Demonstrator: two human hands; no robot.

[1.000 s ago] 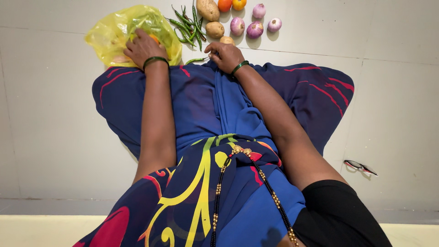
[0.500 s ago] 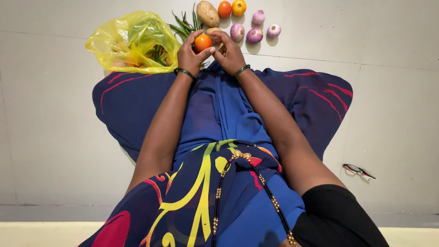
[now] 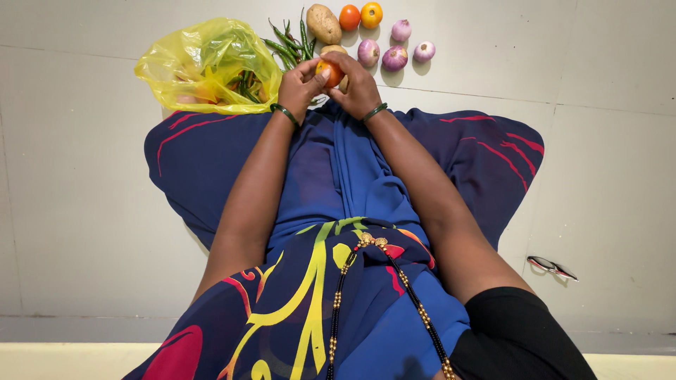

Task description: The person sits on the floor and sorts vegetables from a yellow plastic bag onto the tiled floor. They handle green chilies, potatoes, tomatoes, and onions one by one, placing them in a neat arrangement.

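An orange tomato is held between both my hands above the floor. My left hand grips it from the left and my right hand cups it from the right. Each wrist wears a green bangle. Just left of my left hand lies a crumpled yellow plastic bag with green chillies and other vegetables showing inside. My lap is covered by blue patterned cloth.
On the pale tiled floor beyond my hands lie loose green chillies, a potato, two more tomatoes and three purple onions. A pair of glasses lies on the floor at the right.
My left hand came out of the yellow bag with the tomato and met my right hand. Both hands have since shifted slightly right, turning the tomato between them.
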